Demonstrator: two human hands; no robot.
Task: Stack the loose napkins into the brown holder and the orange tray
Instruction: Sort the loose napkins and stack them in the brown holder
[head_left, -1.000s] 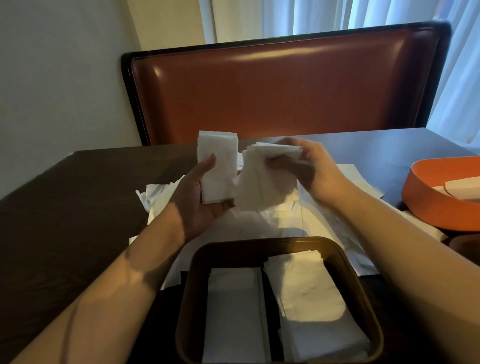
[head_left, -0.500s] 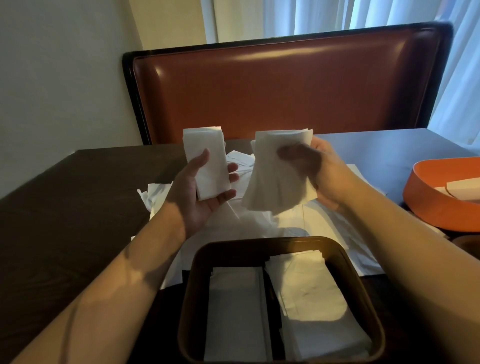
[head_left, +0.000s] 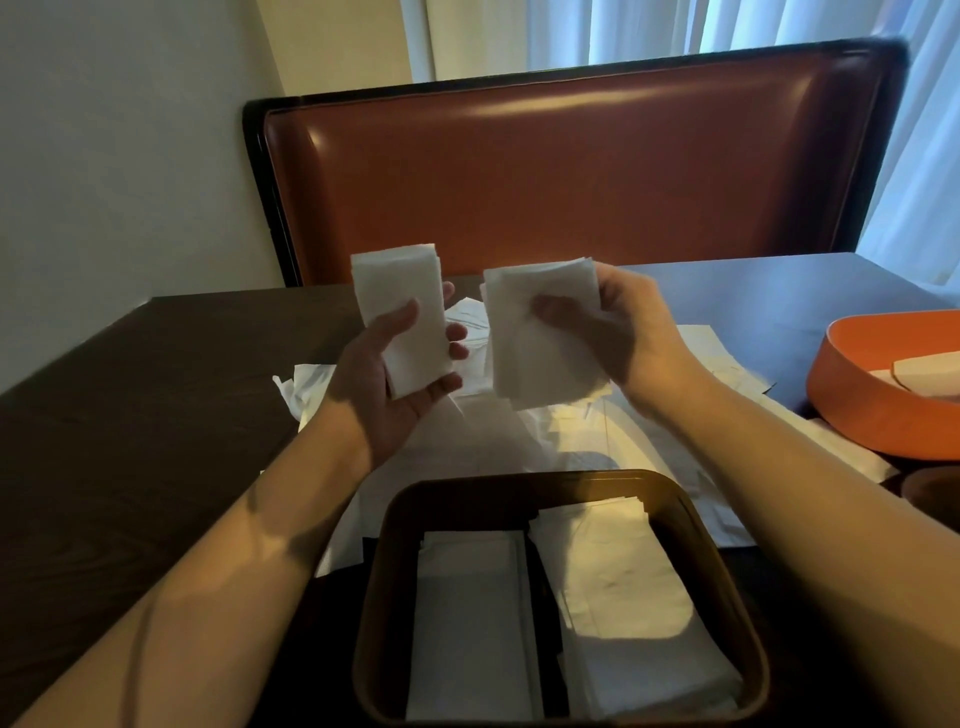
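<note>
Head view is showing the left hand (head_left: 400, 384) gripping a folded napkin stack (head_left: 402, 317) and the right hand (head_left: 618, 332) pinching a looser napkin bundle (head_left: 540, 338), both above the brown holder (head_left: 691, 525). Orange tray (head_left: 857, 410) is sitting right. Being light, soft and floppy, the paper is likely needing a mid-stack grip.

napkins (head_left: 400, 317) held upright; brown holder (head_left: 519, 486) half-filled
</note>
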